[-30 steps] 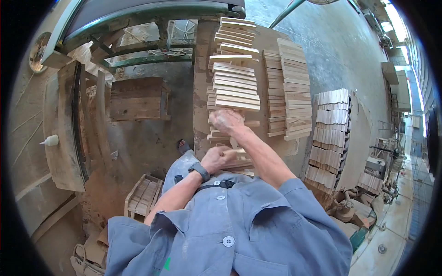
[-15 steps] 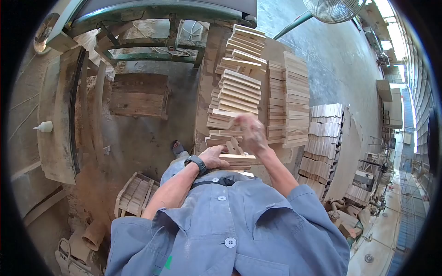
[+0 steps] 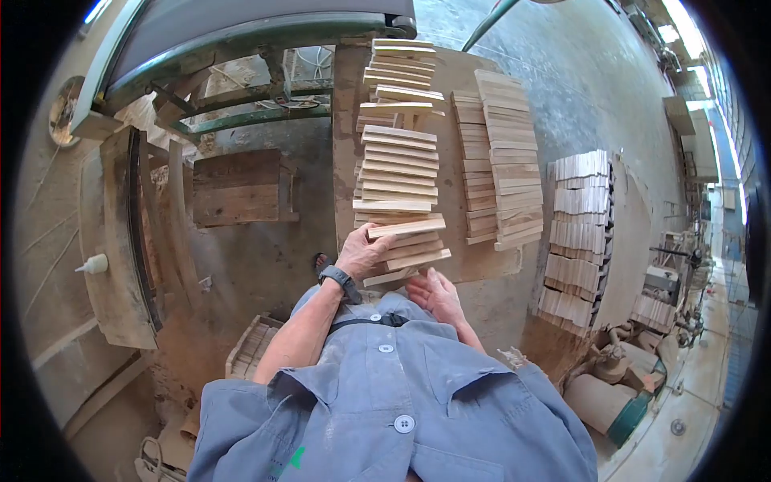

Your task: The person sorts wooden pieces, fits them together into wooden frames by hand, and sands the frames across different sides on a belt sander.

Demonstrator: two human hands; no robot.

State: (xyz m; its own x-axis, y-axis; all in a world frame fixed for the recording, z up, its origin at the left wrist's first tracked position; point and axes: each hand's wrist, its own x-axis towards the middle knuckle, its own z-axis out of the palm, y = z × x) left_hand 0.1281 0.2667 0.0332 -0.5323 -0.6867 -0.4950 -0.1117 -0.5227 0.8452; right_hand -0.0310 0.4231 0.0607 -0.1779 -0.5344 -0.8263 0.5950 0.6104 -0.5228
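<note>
Near my waist, my left hand [image 3: 361,253] is closed around the left ends of a small stack of wooden slats [image 3: 414,243], thumb over them. Just to the right, my right hand [image 3: 436,296] is low by the stack's near end, its fingers apart and close to the lowest slat [image 3: 389,278]. Whether those fingertips touch the slat is hard to see. Beyond my left hand, a long row of overlapping pale slats [image 3: 399,165] runs away from me over the brown work board [image 3: 347,120].
Two rows of flat slats, one brownish [image 3: 476,173] and one paler [image 3: 511,153], lie on the right of the board. Farther right stand bundled wood pieces [image 3: 577,233]. A green-framed machine [image 3: 249,40] is at the upper left, with a wooden box [image 3: 237,187] below it.
My right hand has come down and toward me, from above the slats to the stack's near end. My left hand has shifted slightly away from me and now grips the stack. The view has turned slightly.
</note>
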